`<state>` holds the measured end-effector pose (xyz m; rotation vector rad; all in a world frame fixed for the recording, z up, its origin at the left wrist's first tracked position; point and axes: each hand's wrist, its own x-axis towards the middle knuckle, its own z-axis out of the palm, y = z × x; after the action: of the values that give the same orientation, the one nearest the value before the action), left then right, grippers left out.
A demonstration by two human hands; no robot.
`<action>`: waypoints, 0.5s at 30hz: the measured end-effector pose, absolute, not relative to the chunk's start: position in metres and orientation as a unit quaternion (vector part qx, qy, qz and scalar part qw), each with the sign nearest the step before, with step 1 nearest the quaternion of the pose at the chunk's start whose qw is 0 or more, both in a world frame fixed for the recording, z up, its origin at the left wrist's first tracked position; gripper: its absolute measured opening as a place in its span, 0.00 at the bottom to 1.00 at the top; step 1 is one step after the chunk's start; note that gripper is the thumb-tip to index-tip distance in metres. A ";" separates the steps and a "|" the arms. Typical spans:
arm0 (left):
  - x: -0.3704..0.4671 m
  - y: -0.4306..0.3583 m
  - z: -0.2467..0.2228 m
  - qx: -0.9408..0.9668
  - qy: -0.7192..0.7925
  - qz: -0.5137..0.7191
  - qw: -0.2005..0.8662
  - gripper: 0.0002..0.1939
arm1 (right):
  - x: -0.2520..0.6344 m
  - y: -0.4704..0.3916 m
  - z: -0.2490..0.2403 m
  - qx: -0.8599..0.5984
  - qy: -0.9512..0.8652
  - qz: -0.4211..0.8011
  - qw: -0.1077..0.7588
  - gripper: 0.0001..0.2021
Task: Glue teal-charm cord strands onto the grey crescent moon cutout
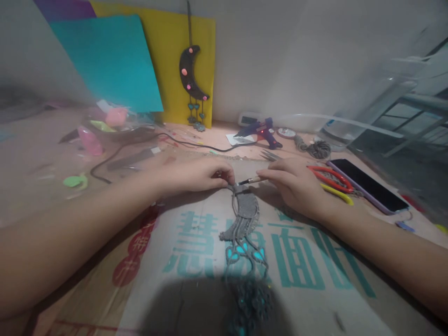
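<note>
A grey crescent-shaped piece (248, 205) made of cord and felt lies on the printed cardboard (196, 298). Teal drop shapes (241, 248) and dark cord clusters (254, 298) hang from its lower end. At its upper tip, my left hand (206, 175) pinches the edge between thumb and fingers. My right hand (292, 182) is closed around a thin brush-like tool (251, 180), whose dark tip touches the top of the crescent.
Behind stand a purple glue gun (261, 132) and a yellow board with a dark crescent ornament (192, 74). Red-handled pliers (331, 178) and a phone (367, 185) lie right. Plastic bags (115, 126) and a black cable (196, 145) are on the left and back.
</note>
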<state>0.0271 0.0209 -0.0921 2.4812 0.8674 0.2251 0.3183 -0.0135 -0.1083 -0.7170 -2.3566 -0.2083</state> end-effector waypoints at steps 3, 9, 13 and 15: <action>0.027 0.021 -0.092 0.908 0.326 0.079 0.252 0.11 | 0.319 -0.017 -0.104 -0.286 -0.889 -0.034 0.356 0.16; 0.028 0.019 -0.090 0.905 0.331 0.077 0.254 0.10 | 0.316 -0.029 -0.098 -0.326 -0.861 0.009 0.389 0.14; 0.028 0.018 -0.088 0.903 0.337 0.077 0.254 0.09 | 0.312 -0.035 -0.089 -0.373 -0.773 0.050 0.510 0.12; 0.027 0.018 -0.089 0.904 0.332 0.078 0.258 0.09 | 0.308 -0.037 -0.086 -0.385 -0.798 0.047 0.461 0.08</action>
<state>0.0272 0.0179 -0.0889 2.4514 0.9017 0.2121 0.3078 -0.0373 -0.0857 -0.9481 -1.9645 0.1167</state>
